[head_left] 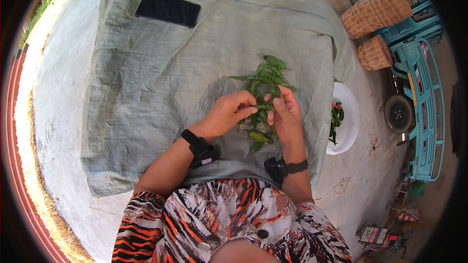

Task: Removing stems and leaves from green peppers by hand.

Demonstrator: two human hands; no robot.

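A green chili pepper [263, 107] is stretched between my two hands. My left hand [228, 113] pinches one end between thumb and forefinger. My right hand [287, 119] has its thumb and fingers closed on the other end. Around and beneath my fingers lies a loose pile of green peppers [265, 79], some long and thin, others short and curled. A paler green pepper [260, 137] rests at the pile's near side. Everything in the pile sits on a grey-green woven cloth [161, 83]. My hands partly cover the middle of the pile.
A black phone [168, 9] lies on the cloth at the far left. To the right, a white bowl [352, 122] holds several green peppers and a bit of red. Wicker baskets [375, 52] and a turquoise vehicle [424, 107] stand farther right.
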